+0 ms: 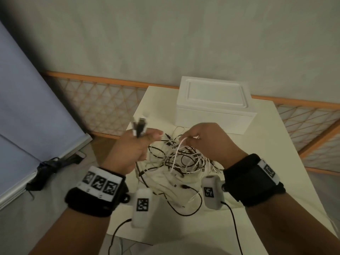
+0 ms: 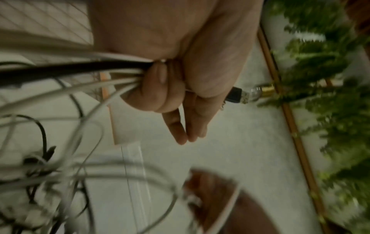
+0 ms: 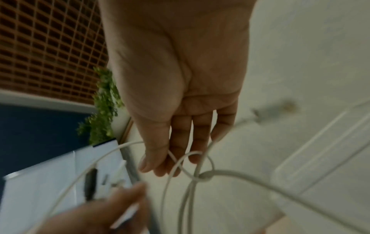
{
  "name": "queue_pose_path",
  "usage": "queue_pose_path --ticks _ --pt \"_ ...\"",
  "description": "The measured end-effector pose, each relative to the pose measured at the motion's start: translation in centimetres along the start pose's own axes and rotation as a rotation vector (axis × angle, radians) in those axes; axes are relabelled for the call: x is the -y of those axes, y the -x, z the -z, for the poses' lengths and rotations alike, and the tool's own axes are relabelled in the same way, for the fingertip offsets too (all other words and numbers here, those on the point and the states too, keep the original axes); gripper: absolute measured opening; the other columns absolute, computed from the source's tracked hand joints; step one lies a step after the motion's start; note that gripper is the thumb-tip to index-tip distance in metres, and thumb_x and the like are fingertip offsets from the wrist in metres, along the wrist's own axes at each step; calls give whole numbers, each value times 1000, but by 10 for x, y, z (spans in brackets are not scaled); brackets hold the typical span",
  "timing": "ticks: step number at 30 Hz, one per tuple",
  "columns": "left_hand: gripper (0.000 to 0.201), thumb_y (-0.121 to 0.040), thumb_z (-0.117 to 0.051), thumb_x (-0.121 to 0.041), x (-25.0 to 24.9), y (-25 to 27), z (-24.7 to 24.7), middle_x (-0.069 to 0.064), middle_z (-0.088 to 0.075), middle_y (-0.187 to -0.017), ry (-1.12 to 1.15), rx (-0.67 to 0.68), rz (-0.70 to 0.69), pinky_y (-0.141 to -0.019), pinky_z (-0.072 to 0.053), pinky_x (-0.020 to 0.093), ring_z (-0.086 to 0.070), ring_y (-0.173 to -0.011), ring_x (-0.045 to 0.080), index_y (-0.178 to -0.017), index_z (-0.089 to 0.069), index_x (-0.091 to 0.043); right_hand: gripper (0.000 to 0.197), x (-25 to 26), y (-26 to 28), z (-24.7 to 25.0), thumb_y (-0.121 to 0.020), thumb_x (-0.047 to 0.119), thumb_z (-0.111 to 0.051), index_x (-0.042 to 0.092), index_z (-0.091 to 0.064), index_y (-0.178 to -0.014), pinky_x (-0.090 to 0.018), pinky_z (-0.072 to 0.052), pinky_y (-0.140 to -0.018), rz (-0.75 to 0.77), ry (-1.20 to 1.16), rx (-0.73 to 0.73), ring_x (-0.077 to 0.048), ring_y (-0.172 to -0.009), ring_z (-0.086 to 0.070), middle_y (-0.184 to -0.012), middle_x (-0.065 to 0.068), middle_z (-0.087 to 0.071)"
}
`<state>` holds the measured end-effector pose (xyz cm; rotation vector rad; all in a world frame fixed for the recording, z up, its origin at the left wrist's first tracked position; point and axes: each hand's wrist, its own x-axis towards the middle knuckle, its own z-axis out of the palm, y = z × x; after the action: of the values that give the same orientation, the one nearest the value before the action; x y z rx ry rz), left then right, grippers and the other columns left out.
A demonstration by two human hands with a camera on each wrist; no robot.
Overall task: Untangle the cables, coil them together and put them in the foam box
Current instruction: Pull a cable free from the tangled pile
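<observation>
A tangle of thin black and white cables (image 1: 181,160) lies on the white table (image 1: 248,181) between my hands. My left hand (image 1: 145,138) is raised at the tangle's left and grips a bundle of cable ends; their plugs (image 1: 139,126) stick up out of the fist. In the left wrist view the left hand (image 2: 160,88) holds black and white strands, and a black USB plug (image 2: 236,95) pokes out past the palm. My right hand (image 1: 191,137) pinches one white cable (image 1: 181,144) above the tangle. That white cable (image 3: 206,175) has a knot just below the right hand (image 3: 166,161). The white foam box (image 1: 215,103) stands behind, lid on.
An orange lattice fence (image 1: 103,103) runs behind the table and along its right side. A grey-blue panel (image 1: 27,100) leans at the left, with a black folded item (image 1: 46,170) on the floor beside it. Black leads (image 1: 233,223) run from the wrist cameras over the table's near edge.
</observation>
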<state>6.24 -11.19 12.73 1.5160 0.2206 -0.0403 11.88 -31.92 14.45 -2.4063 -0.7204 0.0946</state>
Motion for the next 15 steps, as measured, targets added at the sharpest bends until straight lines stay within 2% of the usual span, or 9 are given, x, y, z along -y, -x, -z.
queue_pose_path --ticks 2,3,6,8,10,15 --pt "6 -77 -75 -16 0 -1 -25 -5 -56 -60 -88 56 -34 -44 -23 19 -29 -40 5 -79 -76 -21 12 14 -3 10 -83 19 -69 24 -78 -90 -9 -41 -75 50 -117 -87 9 -81 -57 -86 11 -73" --pt "11 -78 -75 -11 -1 -2 -35 -13 -52 -52 -128 70 -70 -44 -26 19 -34 -39 2 -75 -73 -22 13 18 -3 12 -82 16 -69 24 -78 -88 -8 -41 -72 59 -161 -119 11 -78 -58 -80 16 -71" --pt "17 -81 -71 -5 -9 -7 -54 -17 -51 -43 -164 90 -166 -45 -32 9 -45 -39 -5 -75 -65 -19 16 19 -3 14 -80 7 -69 20 -78 -86 -16 -47 -72 66 -292 -228 4 -76 -62 -70 24 -64" --pt "18 -82 -70 -4 -10 -9 -57 -15 -51 -42 -105 88 -165 -41 -30 7 -43 -36 -4 -71 -63 -16 16 13 -2 10 -78 6 -71 19 -78 -83 -19 -48 -70 94 -347 -282 -1 -75 -62 -69 22 -63" --pt "14 -82 -68 -1 -9 -10 -58 -14 -50 -42 -64 107 -136 -40 -30 8 -41 -35 -3 -72 -63 -10 17 7 -1 5 -74 10 -72 26 -76 -80 -20 -48 -68 160 -326 -309 -2 -72 -60 -69 18 -62" --pt "22 -82 -66 2 2 -10 -62 -14 -45 -40 -58 106 -126 -41 -31 9 -39 -35 -2 -67 -60 -13 21 -10 1 -12 -68 7 -80 25 -71 -74 -43 -53 -69 110 -448 -360 -18 -74 -62 -78 4 -62"
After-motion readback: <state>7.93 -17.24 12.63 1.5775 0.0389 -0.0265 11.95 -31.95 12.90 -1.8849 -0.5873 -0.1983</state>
